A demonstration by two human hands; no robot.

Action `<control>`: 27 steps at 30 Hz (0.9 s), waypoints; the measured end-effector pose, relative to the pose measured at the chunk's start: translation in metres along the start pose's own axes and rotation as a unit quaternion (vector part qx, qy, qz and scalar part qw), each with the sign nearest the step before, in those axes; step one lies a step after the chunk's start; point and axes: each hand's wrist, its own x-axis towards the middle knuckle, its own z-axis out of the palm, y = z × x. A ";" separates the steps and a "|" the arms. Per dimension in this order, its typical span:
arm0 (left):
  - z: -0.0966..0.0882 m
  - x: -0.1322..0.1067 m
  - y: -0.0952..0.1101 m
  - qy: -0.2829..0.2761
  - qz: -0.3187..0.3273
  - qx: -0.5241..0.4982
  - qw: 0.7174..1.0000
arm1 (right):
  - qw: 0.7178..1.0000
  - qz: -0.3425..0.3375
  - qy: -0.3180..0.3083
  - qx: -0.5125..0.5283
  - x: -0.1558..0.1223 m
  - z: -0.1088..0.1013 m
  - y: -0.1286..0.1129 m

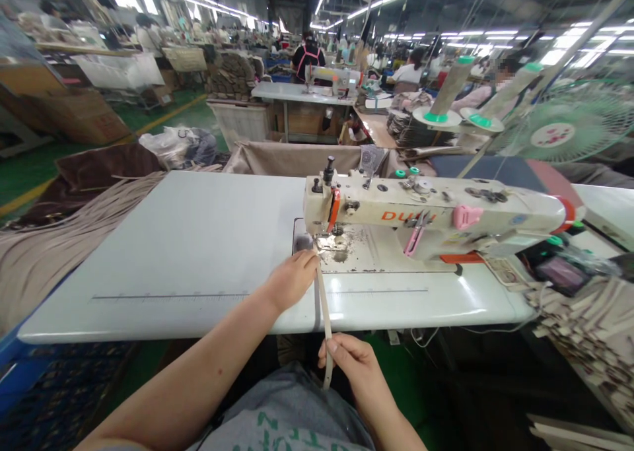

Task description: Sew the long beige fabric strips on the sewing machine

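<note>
Two bare hands work at the front edge of our broad white desk [188, 240], both on one narrow beige strap [323, 306]. Our left hand [292, 279] lies on the desk just left of centre, its fingers curled in, the tips touching the upper end of the strap beside the needle plate; we cannot tell whether they nip it or only press it down. Our right hand [354, 362] sits lower, in front of the desk edge at the bottom centre of the frame, closed round the strap with the thumb on top, and a short tail of it hangs below the fist over our grey printed shirt [292, 411]. Between the two hands the strap runs almost straight, slanting a little from upper left to lower right across the desk edge. Just right of the left hand stands the cream-coloured industrial sewing machine [475, 216] with orange lettering, its head at the centre of the frame and its body reaching to the right. Pink-handled thread snips [415, 236] lean against its front. At the left edge of the frame a heap of long beige strips [49, 246] spills off the desk side, and at the lower right lies a stack of cut beige pieces [589, 325]. A pale green wire-guarded fan [569, 131] stands at the upper right.
</note>
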 end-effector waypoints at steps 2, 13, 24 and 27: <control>0.001 0.000 0.000 0.000 -0.002 -0.002 1.000 | 1.000 0.001 0.000 0.001 0.000 0.000 0.000; 0.002 0.002 0.000 0.015 -0.006 0.022 1.000 | 0.999 0.016 -0.020 0.023 0.001 0.001 0.003; -0.005 0.000 0.003 0.012 -0.004 0.001 1.000 | 0.997 -0.036 -0.069 0.023 0.001 0.000 0.000; -0.006 0.001 0.003 0.005 -0.010 -0.005 1.000 | 0.993 -0.080 -0.072 -0.049 0.004 -0.002 -0.005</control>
